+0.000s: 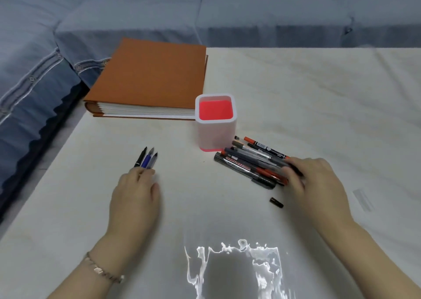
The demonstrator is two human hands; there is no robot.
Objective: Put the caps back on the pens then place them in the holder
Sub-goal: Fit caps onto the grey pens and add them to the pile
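A white square pen holder (215, 136) with a red inside stands mid-table and holds nothing. To its right lies a pile of pens and markers (249, 161), black, grey and red, one marked as a whiteboard marker. My right hand (312, 180) rests on the pile's right end, fingers closed around a dark pen. A loose black cap (276, 202) lies just below the pile. My left hand (136, 191) grips three uncapped pens (147, 159), black, blue and grey, tips pointing away from me.
A thick orange album (150, 79) lies behind and left of the holder, touching distance from it. The table wears a white cloth (319, 93). A blue-grey sofa (205, 13) runs along the far side and left. A glare patch shows near the front edge.
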